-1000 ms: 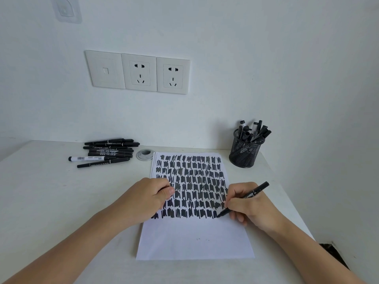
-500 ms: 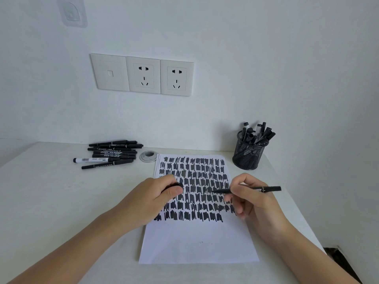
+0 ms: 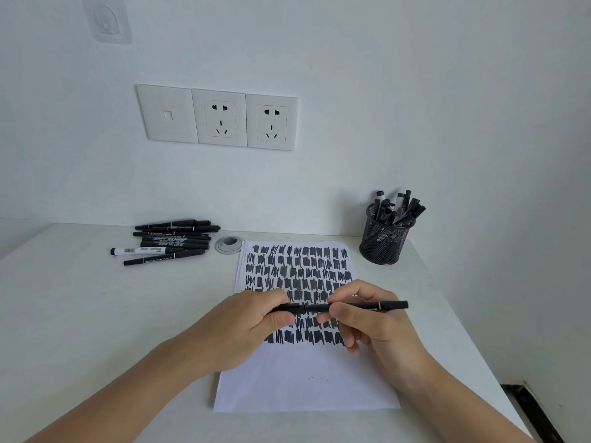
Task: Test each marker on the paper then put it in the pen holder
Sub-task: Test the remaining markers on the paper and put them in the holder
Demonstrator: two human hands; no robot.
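A smooth white table [image 3: 80, 314] meets a plain white wall [image 3: 415, 91] with square plastic sockets [image 3: 217, 118]; a white paper sheet [image 3: 303, 388] carries black scribbles; above it the right hand [image 3: 374, 324] pinches a slim black marker [image 3: 361, 304]; the left hand [image 3: 243, 330] grips its cap [image 3: 286, 307]; the round black mesh pen holder [image 3: 382, 243] stands behind

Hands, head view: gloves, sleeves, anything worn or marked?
Nothing worn. The left hand and right hand are bare, with no gloves, rings or watch on the sides that show. The left forearm and right forearm are bare to the frame's edge, with no sleeves or markings.
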